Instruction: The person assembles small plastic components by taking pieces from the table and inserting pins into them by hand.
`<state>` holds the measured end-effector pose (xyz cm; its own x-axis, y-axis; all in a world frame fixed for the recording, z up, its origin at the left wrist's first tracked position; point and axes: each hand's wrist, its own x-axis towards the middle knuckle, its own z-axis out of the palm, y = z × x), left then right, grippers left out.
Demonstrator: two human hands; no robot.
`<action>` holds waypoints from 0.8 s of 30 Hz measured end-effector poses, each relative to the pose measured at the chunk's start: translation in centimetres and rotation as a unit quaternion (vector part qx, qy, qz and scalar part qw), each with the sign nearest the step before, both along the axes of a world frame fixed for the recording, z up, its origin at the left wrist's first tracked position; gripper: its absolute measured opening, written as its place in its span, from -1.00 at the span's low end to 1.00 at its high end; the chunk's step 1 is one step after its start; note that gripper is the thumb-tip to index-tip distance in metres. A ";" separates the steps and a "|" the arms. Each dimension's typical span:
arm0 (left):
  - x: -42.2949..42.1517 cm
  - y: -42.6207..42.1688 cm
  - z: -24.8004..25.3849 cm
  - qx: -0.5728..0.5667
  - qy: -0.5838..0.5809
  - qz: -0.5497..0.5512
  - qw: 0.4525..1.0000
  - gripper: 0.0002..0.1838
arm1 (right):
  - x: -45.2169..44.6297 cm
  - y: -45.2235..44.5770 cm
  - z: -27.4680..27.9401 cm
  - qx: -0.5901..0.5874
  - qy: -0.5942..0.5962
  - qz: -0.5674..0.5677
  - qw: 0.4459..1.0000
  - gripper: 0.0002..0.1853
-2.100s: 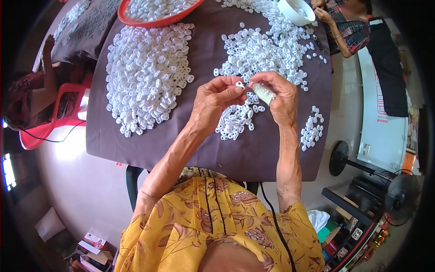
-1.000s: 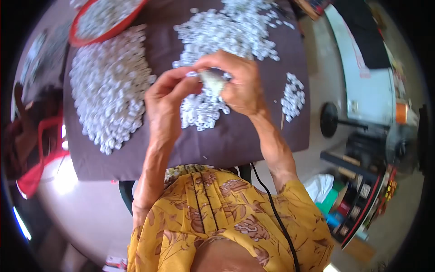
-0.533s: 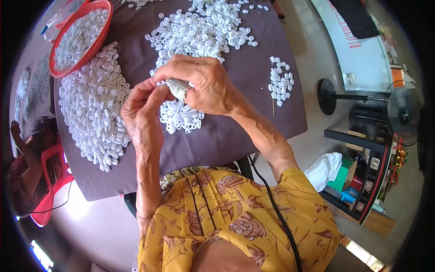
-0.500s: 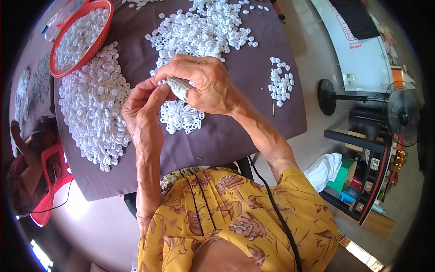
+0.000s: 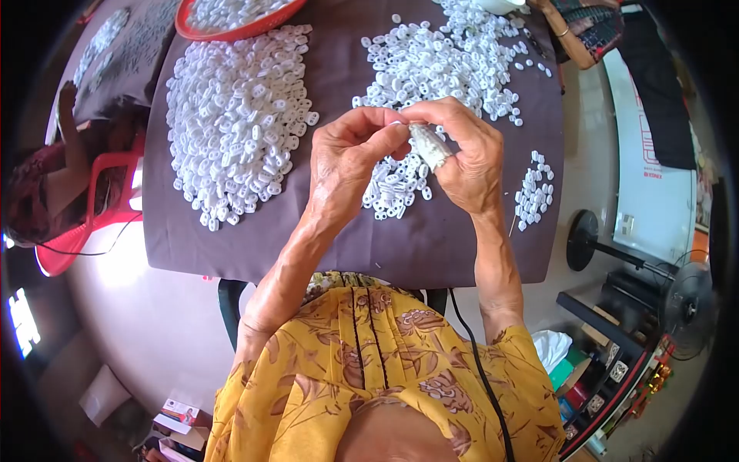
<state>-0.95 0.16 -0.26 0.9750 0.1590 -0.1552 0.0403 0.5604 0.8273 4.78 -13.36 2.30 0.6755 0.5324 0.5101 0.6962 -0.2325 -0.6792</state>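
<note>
My left hand (image 5: 350,158) is closed in a pinch, with a small white plastic piece (image 5: 397,123) just showing at its fingertips. Against it, my right hand (image 5: 471,154) curls its fingers around a frayed, whitish-grey pad (image 5: 429,146); whether the pad is wrapped on a finger or only gripped, I cannot tell. Both hands meet above a small pile of white two-holed plastic pieces (image 5: 392,196), partly covered by my fingers. Behind them spreads a bigger heap of the same oval pieces (image 5: 446,65).
Left on the brown-covered table (image 5: 331,246) lies a large heap of white pieces (image 5: 231,123), below a red basket (image 5: 231,35) of more. A small cluster (image 5: 533,192) sits by the right edge, with a thin stick (image 5: 513,225). People's arms show at far left and top right.
My view has shifted and turned, so the table and hands sit farther right in it. Both hands stay together at the pad, and a person's arm now shows at top right.
</note>
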 end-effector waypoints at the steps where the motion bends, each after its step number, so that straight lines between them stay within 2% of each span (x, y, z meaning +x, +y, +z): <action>1: 0.0 0.1 0.0 -0.002 -0.004 -0.007 1.000 -0.88 | 0.0 0.0 0.0 0.001 0.004 -0.010 1.000 -0.68; 2: 0.1 0.1 0.2 -0.021 0.007 -0.007 1.000 -0.89 | 0.0 0.0 0.1 0.001 0.004 -0.006 1.000 -0.68; 5: 0.2 0.3 0.3 -0.050 0.013 -0.017 0.999 -0.89 | 0.0 -0.2 0.2 0.058 0.142 0.012 0.988 -0.76; 6: 0.2 0.4 0.3 -0.050 0.014 -0.016 0.999 -0.89 | 0.2 -0.4 -0.1 0.067 0.150 0.022 0.986 -0.78; 9: 0.3 0.3 0.2 -0.051 0.010 -0.024 0.998 -0.88 | 0.0 -0.3 0.6 0.027 0.142 0.003 0.990 -0.79; 13: 0.2 0.2 0.2 -0.069 0.009 -0.021 0.997 -0.87 | 0.3 -0.4 -0.1 0.052 0.165 0.015 0.985 -0.77; 19: -0.1 0.3 0.4 -0.080 0.008 -0.025 0.996 -0.83 | 0.2 -0.2 -0.2 0.036 0.115 -0.001 0.993 -0.74; 24: -0.1 0.3 0.3 -0.070 0.014 -0.017 0.997 -0.83 | 0.2 -0.1 -0.3 0.034 0.097 0.000 0.995 -0.79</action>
